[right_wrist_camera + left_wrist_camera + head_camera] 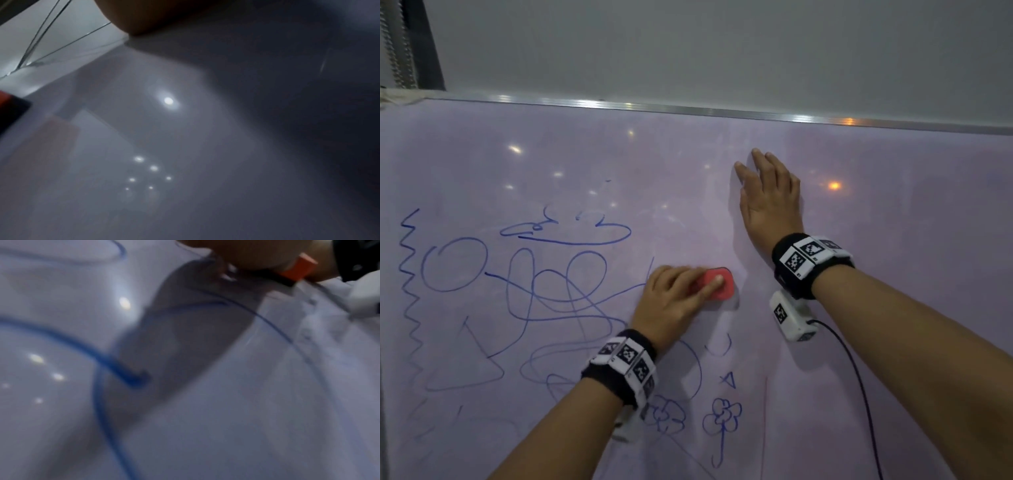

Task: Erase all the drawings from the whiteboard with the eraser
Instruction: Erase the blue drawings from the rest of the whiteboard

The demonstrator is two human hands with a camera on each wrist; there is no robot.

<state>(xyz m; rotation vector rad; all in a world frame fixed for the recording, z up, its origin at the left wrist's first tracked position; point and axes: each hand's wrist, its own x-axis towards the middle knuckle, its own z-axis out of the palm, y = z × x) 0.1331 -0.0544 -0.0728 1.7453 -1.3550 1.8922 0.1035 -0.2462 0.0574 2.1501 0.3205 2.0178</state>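
A large whiteboard [859,205] fills the head view. Blue drawings [544,291] cover its left and lower middle: a zigzag, loops, circles, a triangle and small flowers [722,416]. My left hand [678,301] grips a red eraser [717,286] with a dark felt base and holds it on the board, just right of the scribbles. The left wrist view shows the eraser [298,270] under my palm, with blue lines [115,365] close by. My right hand [767,195] lies flat on the board's bare upper right, fingers straight. The eraser's corner [8,104] shows at the right wrist view's left edge.
The board's metal frame [722,111] runs along the top, with a grey wall above. A black cable [859,387] hangs from my right wrist camera across the board's lower right. A thin red line [764,428] stands vertically near the flowers.
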